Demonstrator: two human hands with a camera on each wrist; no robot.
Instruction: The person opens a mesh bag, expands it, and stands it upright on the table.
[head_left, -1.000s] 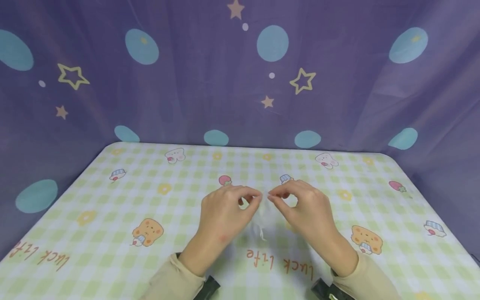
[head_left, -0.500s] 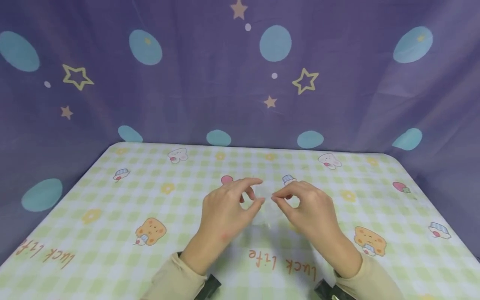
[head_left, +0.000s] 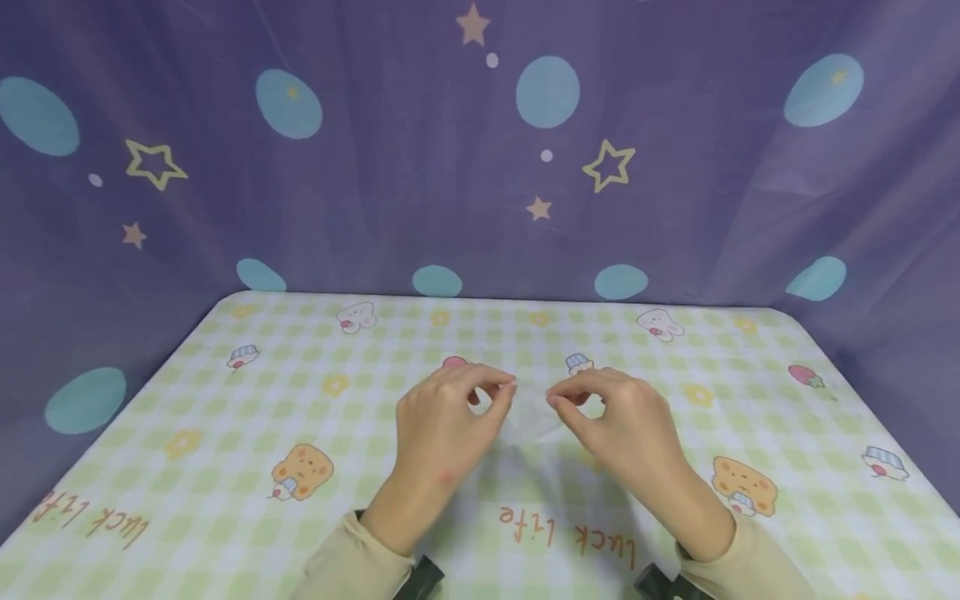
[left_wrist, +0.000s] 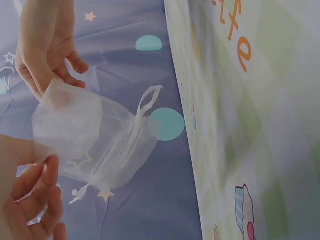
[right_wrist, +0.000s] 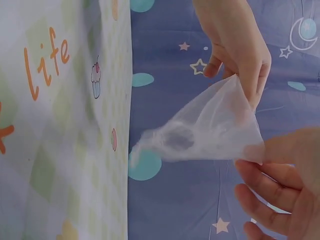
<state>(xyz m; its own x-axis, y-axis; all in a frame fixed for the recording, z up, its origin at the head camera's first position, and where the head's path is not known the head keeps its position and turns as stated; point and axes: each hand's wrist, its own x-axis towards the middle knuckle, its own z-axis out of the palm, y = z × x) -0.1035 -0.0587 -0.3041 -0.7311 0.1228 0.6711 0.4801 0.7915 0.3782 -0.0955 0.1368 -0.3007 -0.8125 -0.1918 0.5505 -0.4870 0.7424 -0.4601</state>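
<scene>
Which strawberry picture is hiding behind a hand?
In the head view, the strawberry behind the left hand; the other strawberry, far right, shows whole.

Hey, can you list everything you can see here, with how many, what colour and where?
Bag: one, sheer white, hanging between the hands above the cloth
Cord ends: two seen, white, near the bag's lower end
Cloth: one, green and white check with printed pictures, below the hands
Curtain: purple with blue ovals and stars, behind the cloth; count unclear
Wrist devices: two, black, at the sleeves
Sleeves: two, beige, bottom of the head view
Left hand: one, pinching the bag
Right hand: one, pinching the bag
</scene>
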